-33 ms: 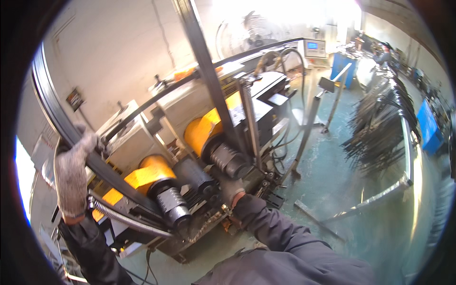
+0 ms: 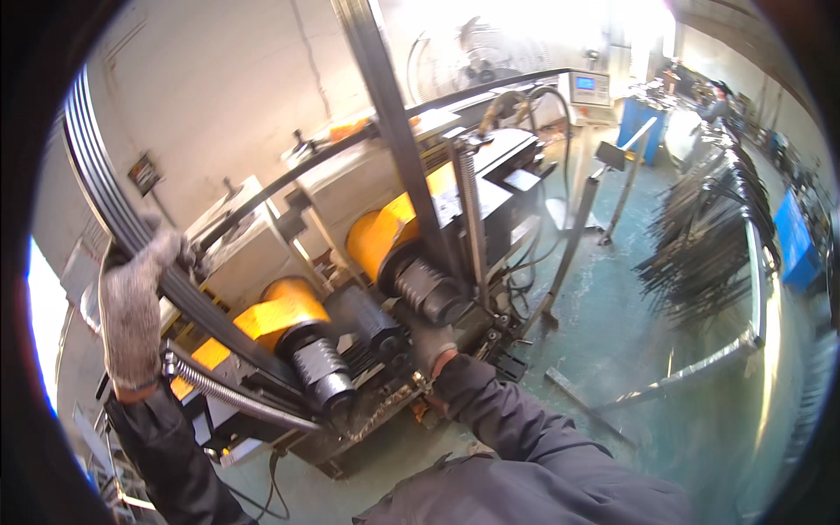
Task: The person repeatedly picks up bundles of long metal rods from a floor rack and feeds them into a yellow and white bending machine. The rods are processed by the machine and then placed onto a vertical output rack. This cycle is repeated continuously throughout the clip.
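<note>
Left hand [image 2: 131,311], gloved, grips the curved metal strip [image 2: 114,206] at left. Right hand [image 2: 431,343] rests by the ribbed rollers [image 2: 429,293] at centre, grip unclear. Glove could snag there.

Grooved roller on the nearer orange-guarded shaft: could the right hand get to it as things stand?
Probably yes. The right hand rests low on the machine between the two shafts, and the grooved roller sits just to its left with open space between. The bundle of curved metal strips, held by the left hand, runs behind the roller.

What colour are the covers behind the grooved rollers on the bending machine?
Yellow-orange covers, behind the dark grooved rollers; clear in the head view.
</note>
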The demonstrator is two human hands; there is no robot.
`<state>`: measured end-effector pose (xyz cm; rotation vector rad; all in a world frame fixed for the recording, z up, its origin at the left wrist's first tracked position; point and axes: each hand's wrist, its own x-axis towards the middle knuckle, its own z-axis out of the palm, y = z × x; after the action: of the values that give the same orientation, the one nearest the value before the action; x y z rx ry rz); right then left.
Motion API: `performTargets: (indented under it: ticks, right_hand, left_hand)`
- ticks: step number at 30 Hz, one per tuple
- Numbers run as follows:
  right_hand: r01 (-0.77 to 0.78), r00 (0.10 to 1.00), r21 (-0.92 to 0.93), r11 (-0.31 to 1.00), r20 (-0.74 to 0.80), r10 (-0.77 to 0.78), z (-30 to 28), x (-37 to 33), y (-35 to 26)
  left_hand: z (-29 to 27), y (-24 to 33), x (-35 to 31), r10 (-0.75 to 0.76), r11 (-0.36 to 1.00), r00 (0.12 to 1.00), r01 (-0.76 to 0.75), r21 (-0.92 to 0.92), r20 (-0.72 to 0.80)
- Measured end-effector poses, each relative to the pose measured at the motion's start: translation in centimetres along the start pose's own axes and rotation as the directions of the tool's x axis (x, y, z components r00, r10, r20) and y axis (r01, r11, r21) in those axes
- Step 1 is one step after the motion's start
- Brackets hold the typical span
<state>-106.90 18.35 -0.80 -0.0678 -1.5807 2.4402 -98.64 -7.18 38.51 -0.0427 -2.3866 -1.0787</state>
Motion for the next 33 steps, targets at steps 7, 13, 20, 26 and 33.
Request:
performTargets:
  ticks: [7, 13, 20, 26, 33]
  right_hand:
    - [0.402, 0.915, -0.452, 0.796, 0.164, -0.369, -1.1, 0.8, 1.7]
    - [0.360, 0.933, -0.613, 0.703, 0.238, -0.271, -1.4, 0.9, 1.7]
    - [0.092, 0.995, -0.256, 0.962, 0.067, -0.077, -0.6, 1.2, 1.4]
    - [0.076, 0.997, -0.081, 0.994, 0.035, -0.073, -0.4, 0.8, 2.0]
    - [0.111, 0.994, -0.127, 0.986, 0.028, -0.108, -0.8, -0.4, 1.6]
  left_hand:
    - [0.3, 1.2, 1.2, 0.087, 0.981, 0.981, -0.115, -0.155, -0.175]
    - [0.4, -1.0, 1.4, 0.099, 0.970, 0.989, -0.121, -0.209, -0.112]
    - [-0.7, -2.5, 1.3, 0.101, 0.981, 0.987, -0.120, -0.152, -0.129]
    - [-1.0, -2.7, -0.9, -0.062, 0.984, 0.997, 0.069, -0.164, 0.043]
    - [-1.7, -1.1, -2.0, -0.132, 0.989, 0.982, 0.140, -0.054, 0.134]
